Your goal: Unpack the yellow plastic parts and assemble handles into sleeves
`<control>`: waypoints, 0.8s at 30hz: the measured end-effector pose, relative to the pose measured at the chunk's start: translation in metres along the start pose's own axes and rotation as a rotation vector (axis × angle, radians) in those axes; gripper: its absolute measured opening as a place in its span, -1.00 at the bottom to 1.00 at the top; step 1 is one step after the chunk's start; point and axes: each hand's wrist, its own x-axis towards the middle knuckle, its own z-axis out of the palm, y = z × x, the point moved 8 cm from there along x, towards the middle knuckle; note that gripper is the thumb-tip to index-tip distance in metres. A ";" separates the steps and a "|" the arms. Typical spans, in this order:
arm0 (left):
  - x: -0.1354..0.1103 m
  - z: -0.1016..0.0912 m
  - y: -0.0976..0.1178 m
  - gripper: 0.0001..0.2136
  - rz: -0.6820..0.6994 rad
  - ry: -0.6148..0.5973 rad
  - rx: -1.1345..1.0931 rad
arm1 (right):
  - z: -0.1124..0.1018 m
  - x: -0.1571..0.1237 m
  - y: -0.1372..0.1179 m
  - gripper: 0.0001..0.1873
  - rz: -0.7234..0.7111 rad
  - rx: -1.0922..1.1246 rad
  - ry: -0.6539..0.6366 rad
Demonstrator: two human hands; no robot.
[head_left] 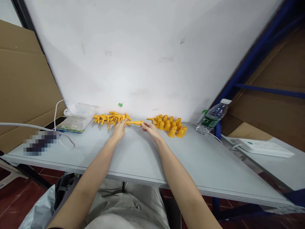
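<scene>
My left hand (120, 128) and my right hand (150, 129) are closed on opposite ends of a slim yellow plastic piece (134, 122), held level just above the table. Fine detail on it is too small to make out. Beside my left hand lies a pile of yellow branching plastic parts (102, 119), with thin metal chains (109, 127) hanging from them. To the right of my right hand, several yellow cup-shaped parts (172, 132) stand upside down in rows. Another yellow part with a narrow tip (151, 119) lies at the near left of those cups, partly behind my fingers.
A clear water bottle (212, 118) leans at the right rear. Plastic packets (73, 122) and a white cable (65, 135) lie on the left of the grey table (138, 156). A white wall panel (147, 63) closes off the back. On the right sits a power strip (265, 148).
</scene>
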 end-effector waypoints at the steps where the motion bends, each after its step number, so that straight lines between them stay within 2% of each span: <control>1: 0.000 0.000 0.000 -0.71 0.003 -0.007 0.020 | 0.001 -0.001 0.000 -0.39 0.008 -0.003 -0.022; 6: 0.000 0.002 0.002 -0.77 0.046 -0.069 0.059 | 0.002 -0.006 0.003 -0.41 0.100 -0.010 0.001; 10: 0.000 0.005 0.000 -0.80 0.009 -0.069 0.009 | -0.002 -0.007 0.007 -0.42 0.174 0.004 0.082; 12: 0.000 0.004 -0.002 -0.78 -0.015 -0.052 -0.018 | -0.002 -0.007 0.008 -0.45 0.192 -0.002 0.064; 14: 0.001 0.004 -0.005 -0.76 -0.016 -0.038 -0.029 | 0.000 -0.006 0.003 -0.50 0.157 0.017 0.001; 17: 0.003 0.005 -0.003 -0.74 0.059 -0.065 0.031 | 0.002 -0.006 -0.009 -0.40 0.043 0.072 -0.061; 20: 0.002 0.008 0.002 -0.74 0.155 -0.099 0.096 | 0.001 -0.007 -0.015 -0.43 0.012 0.088 -0.028; 24: 0.000 0.009 0.007 -0.80 0.178 -0.087 0.064 | 0.001 -0.009 -0.018 -0.44 0.045 0.078 0.034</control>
